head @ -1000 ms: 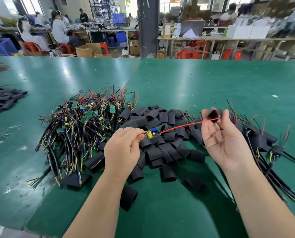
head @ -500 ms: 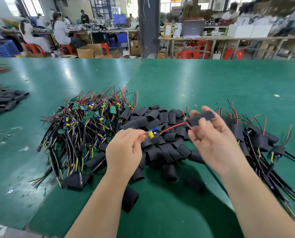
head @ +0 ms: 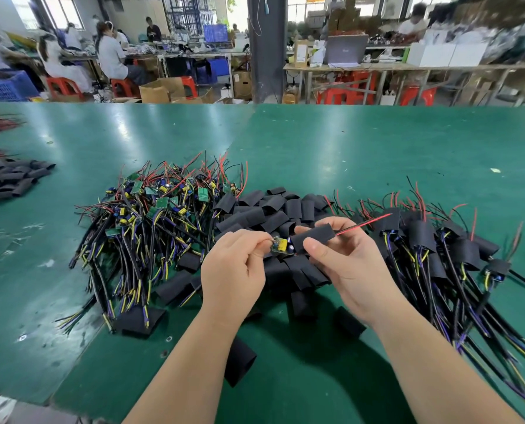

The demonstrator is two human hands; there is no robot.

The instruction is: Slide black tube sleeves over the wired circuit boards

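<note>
My left hand (head: 233, 270) pinches the near end of a small circuit board (head: 280, 245) with a yellow part on it. My right hand (head: 347, 258) grips a black tube sleeve (head: 314, 235) whose open end meets the board's far end. The board's red wire (head: 365, 222) runs through the sleeve and sticks out to the right. Loose black sleeves (head: 273, 212) lie piled behind and under my hands. A heap of bare wired boards (head: 151, 215) lies to the left. Sleeved boards (head: 438, 243) with their wires lie to the right.
The green table (head: 331, 148) stretches far ahead. One loose sleeve (head: 240, 361) lies between my forearms near the front edge. More black sleeves (head: 7, 180) lie at the far left. People sit at benches beyond the table.
My right hand has slid the sleeve leftward along the red wire until it reaches the board. The left hand has stayed in place, holding the board.
</note>
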